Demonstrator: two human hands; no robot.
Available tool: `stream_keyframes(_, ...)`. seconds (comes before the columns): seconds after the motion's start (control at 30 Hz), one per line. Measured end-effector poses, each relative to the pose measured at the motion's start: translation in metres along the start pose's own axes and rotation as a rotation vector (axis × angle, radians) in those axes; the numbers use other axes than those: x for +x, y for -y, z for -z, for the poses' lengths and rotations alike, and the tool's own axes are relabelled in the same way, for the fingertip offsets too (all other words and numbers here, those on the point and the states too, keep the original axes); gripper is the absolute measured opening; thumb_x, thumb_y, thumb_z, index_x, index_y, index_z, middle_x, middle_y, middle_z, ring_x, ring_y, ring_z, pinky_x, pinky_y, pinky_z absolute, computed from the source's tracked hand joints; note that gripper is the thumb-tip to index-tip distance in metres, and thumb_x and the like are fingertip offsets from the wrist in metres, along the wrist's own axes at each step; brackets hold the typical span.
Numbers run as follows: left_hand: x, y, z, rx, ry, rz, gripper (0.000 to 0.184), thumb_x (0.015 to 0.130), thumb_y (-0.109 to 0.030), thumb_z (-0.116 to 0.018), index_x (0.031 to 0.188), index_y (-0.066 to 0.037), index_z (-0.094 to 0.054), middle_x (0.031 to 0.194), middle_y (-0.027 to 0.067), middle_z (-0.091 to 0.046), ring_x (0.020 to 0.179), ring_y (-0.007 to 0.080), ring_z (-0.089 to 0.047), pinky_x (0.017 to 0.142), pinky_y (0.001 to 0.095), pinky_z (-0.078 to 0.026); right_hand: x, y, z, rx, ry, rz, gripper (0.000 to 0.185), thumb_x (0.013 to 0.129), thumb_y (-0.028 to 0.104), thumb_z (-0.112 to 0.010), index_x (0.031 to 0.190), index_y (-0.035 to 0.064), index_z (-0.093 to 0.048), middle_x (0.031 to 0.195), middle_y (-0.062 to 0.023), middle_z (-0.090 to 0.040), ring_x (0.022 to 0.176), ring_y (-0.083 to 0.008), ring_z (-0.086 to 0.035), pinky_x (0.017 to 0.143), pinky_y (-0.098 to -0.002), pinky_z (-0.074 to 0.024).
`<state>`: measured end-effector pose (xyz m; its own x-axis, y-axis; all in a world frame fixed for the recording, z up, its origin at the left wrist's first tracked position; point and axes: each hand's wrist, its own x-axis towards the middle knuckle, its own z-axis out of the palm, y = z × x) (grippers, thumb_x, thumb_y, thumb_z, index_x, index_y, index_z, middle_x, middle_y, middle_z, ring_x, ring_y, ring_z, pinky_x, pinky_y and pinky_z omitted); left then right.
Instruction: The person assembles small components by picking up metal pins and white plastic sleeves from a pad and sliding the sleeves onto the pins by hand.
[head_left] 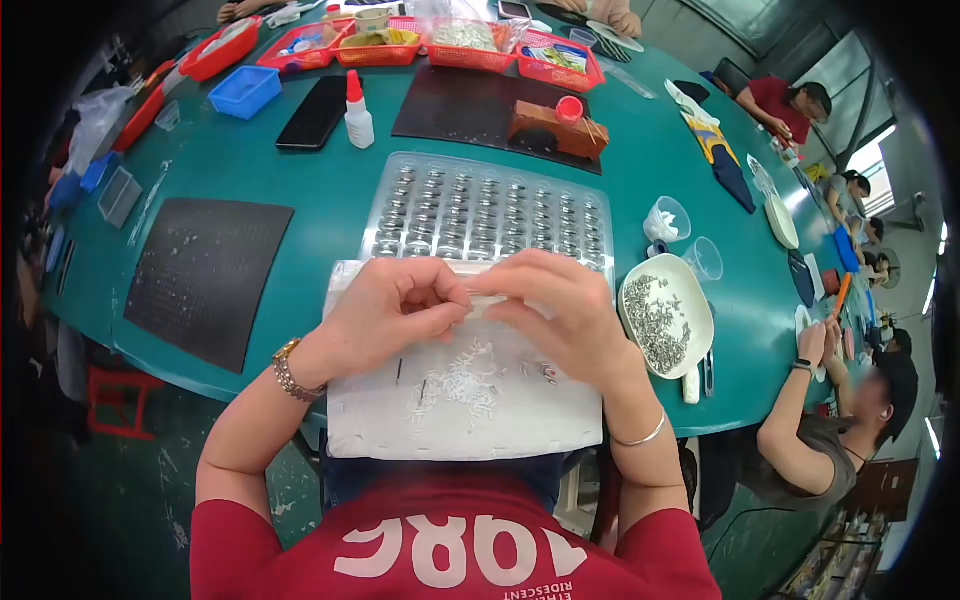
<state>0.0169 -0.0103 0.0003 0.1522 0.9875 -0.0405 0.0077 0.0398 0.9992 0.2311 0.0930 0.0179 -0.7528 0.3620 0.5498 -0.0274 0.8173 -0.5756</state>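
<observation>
Both hands meet above a white padded board (460,435) at the table's front edge. My left hand (405,305) is closed in a pinch, and my right hand (550,310) pinches close beside it. Whatever lies between the fingertips is too small to make out. Below them, small white pieces (470,385) are scattered on the board, with a few dark thin pieces at the left and some reddish ones at the right. Just behind the hands stands a clear tray (378,235) holding rows of shiny metal parts. A white dish (707,325) of small silvery pieces sits to the right.
Black mats (210,280) lie left and behind the tray. A glue bottle (359,125), phone (312,113), brown block (560,130) and red baskets (470,58) stand farther back. Clear cups (704,260) are at the right. A co-worker (820,440) sits at the right edge.
</observation>
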Motion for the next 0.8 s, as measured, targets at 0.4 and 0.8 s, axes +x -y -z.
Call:
stream_keyframes(0.4, -0.003, 0.002, -0.001, 0.083, -0.011, -0.046, 0.004, 0.094, -0.002, -0.068, 0.097, 0.000, -0.067, 0.087, 0.0005, -0.068, 0.076, 0.0049, -0.063, 0.071, 0.0225, -0.053, -0.005, 0.003, 0.054, 0.150, 0.557, -0.367, 0.014, 0.079, 0.001, -0.078, 0.090, 0.0017, -0.071, 0.088, -0.0076, -0.068, 0.082, -0.0229, -0.066, 0.073, -0.0331, -0.0513)
stream_keyframes(0.8, -0.003, 0.002, -0.001, 0.162, -0.024, -0.094, 0.008, 0.094, -0.007, -0.069, 0.100, -0.002, -0.070, 0.086, 0.0004, -0.069, 0.077, 0.0050, -0.062, 0.071, 0.0230, -0.052, -0.006, 0.002, 0.035, 0.108, 0.319, -0.333, 0.007, 0.087, 0.002, -0.069, 0.094, 0.0003, -0.068, 0.089, -0.0115, -0.068, 0.078, -0.0295, -0.067, 0.071, -0.0355, -0.0521)
